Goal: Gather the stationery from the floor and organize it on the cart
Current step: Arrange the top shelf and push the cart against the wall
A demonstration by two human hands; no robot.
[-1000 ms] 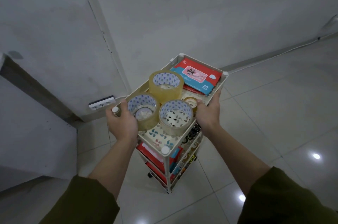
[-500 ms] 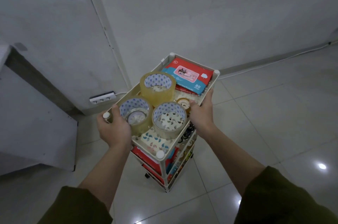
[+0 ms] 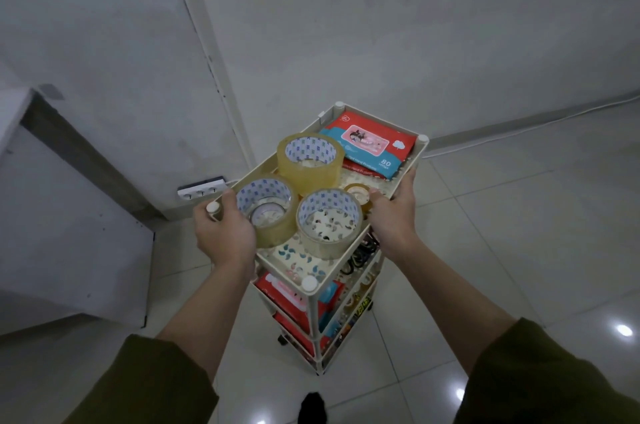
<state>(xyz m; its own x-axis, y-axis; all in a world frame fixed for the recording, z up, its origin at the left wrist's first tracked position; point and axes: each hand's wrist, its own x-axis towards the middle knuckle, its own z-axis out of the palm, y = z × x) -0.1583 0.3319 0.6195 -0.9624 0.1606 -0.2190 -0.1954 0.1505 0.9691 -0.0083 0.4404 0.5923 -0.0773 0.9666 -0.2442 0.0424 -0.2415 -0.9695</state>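
Stationery was already loaded on the cart (image 3: 414, 160), a cream plastic trolley standing on the tiled floor (image 3: 519, 233) near the wall corner. On its top shelf stood three big tape rolls (image 3: 329, 221) in a cluster, a small tape roll (image 3: 358, 193) just beside them, and a wipes pack (image 3: 372, 146) at the far end.

The left hand (image 3: 223, 233) gripped the shelf's left rim near the corner post, thumb curled over the edge. The right hand (image 3: 393, 212) held the right rim, fingers wrapped under it and thumb on top.

Judging by its thin posts and perforated shelves, the cart would feel light and a little flexible (top-heavy too, with the rolls riding high). The rims beside the posts looked the firmest places to hold. The upright rolls could roll or slide if the cart were jolted.

The lower shelves were largely hidden; only red packs and some dark clips showed at the edges. One wheel was visible. Whether any stationery remained on the floor could not be told.
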